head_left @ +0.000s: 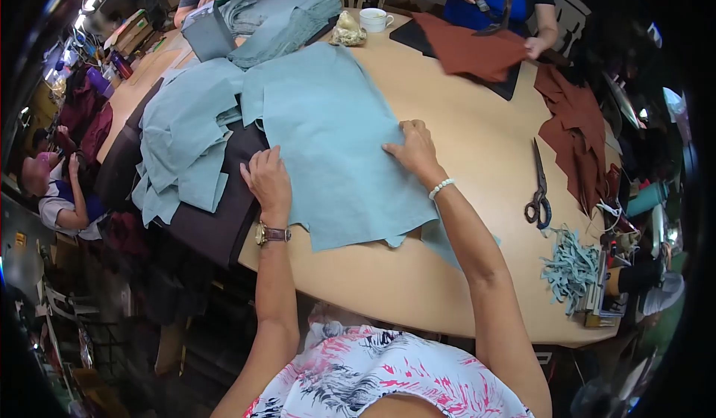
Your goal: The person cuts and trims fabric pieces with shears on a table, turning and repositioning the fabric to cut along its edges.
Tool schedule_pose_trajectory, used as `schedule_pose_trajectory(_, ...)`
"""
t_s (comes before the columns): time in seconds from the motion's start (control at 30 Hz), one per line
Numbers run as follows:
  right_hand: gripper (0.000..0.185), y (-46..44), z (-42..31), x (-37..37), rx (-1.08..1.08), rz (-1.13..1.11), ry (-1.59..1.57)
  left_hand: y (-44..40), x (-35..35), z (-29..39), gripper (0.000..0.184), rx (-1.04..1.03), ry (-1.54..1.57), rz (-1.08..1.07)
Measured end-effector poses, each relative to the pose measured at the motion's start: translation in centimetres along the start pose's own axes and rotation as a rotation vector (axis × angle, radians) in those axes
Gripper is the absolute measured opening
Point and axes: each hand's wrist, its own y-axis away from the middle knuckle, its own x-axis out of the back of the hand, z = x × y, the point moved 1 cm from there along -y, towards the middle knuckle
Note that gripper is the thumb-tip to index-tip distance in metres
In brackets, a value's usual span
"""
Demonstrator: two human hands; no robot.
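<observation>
A large pale blue-green piece of leather or suede-like material (335, 142) lies flat in front of me, partly over other pieces of the same colour. My left hand (267, 183) is at its left edge, fingers bent and somewhat apart. On the right edge rests my right hand (418, 152), thumb spread away from the fingers and touching the sheet. Neither hand visibly grips it. Under its lower right corner a smaller blue-green piece (441, 240) sticks out, partly below my right forearm. To the left sits a loose heap of blue-green pieces (186, 127).
Dark scissors (537, 187) and thin blue-green scraps (570, 269) lie on the table (477, 164) at right. Rust-brown pieces (574, 131) hang near its edge. Across, a person handles a rust-brown piece (473, 49) with a brush. A white cup (375, 20) stands at the back.
</observation>
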Motion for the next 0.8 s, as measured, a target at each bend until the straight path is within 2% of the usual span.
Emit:
schedule_pose_trajectory(0.07,0.066,0.9,0.8,0.0,0.085,0.055,0.022,-0.1,0.1,0.1,0.02,-0.059,0.078,0.035)
schedule_pose_trajectory(0.1,0.071,1.4,0.9,0.4,0.127,0.087,0.034,-0.6,0.8,0.8,0.018,-0.03,0.222,0.034)
schedule_pose_trajectory(0.2,0.085,4.7,-0.4,3.9,0.415,-0.03,-0.193,-2.4,2.7,2.7,0.017,0.048,0.561,0.017)
schedule_pose_trajectory(0.27,0.096,7.9,-0.9,5.3,0.531,-0.144,-0.111,-3.7,2.6,3.1,0.02,0.085,0.669,0.0)
schedule_pose_trajectory(0.3,0.101,9.4,-0.8,5.6,0.591,-0.198,-0.071,-4.1,1.8,2.5,0.03,0.027,0.67,-0.155)
schedule_pose_trajectory(0.4,0.11,12.7,1.3,3.8,0.526,-0.236,0.082,-4.6,2.2,3.1,0.04,0.291,0.779,-0.788)
schedule_pose_trajectory(0.43,0.116,13.2,1.9,3.5,0.508,-0.24,0.108,-4.6,2.4,4.0,0.049,0.21,1.139,-0.698)
schedule_pose_trajectory(0.5,0.109,13.6,1.1,4.5,0.44,-0.215,0.005,-7.0,4.7,6.8,0.055,0.284,1.448,-0.856)
schedule_pose_trajectory(0.57,0.101,13.5,1.0,4.9,0.363,-0.147,-0.104,-9.5,7.6,10.8,0.054,0.197,1.544,-0.802)
schedule_pose_trajectory(0.63,0.092,12.7,1.6,4.8,0.277,-0.026,-0.221,-12.6,9.7,14.5,0.048,-0.086,1.252,-0.678)
schedule_pose_trajectory(0.67,0.089,12.3,1.6,5.4,0.25,0.007,-0.416,-12.6,11.7,17.2,0.042,-0.061,1.312,-0.679)
schedule_pose_trajectory(0.73,0.083,11.8,1.5,6.6,0.19,0.071,-0.806,-11.8,15.2,21.1,0.037,-0.29,1.259,-0.506)
schedule_pose_trajectory(0.77,0.09,11.8,2.0,6.6,0.262,0.147,-1.031,-11.4,16.0,22.9,0.037,-0.377,1.243,-0.456)
schedule_pose_trajectory(0.8,0.091,11.8,2.0,7.0,0.302,0.24,-0.989,-10.9,16.6,24.9,0.038,-0.455,1.235,-0.412)
